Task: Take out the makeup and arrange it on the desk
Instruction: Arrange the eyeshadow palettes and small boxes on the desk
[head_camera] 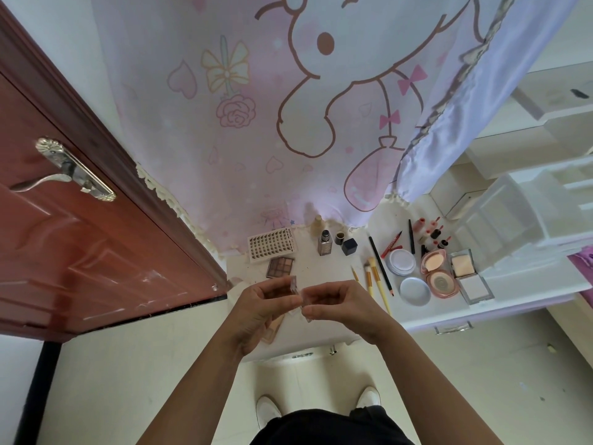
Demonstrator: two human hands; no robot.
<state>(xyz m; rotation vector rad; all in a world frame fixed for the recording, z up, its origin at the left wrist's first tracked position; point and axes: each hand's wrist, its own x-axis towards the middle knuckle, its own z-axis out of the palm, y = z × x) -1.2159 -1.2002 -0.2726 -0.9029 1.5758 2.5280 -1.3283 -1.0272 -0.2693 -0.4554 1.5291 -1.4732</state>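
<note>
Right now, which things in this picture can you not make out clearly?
Head view: small clear case, mostly covered by the grip of the left hand and right hand; contents unknown.
Head view: beige palette, mostly hidden under the left hand.
Head view: small bottles far back on the desk, too small; labels unreadable.

Looks like a bedroom corner in a home, set up for doing makeup. Shown by the pink cartoon-print cloth [288,107] hanging across the upper middle of the frame, the red-brown door [96,252] with an ornate metal handle [64,173] at left, the white table [327,268] at centre carrying powder compacts [438,273] and brushes [377,277], and the white plastic drawers [513,213] at right.
</note>
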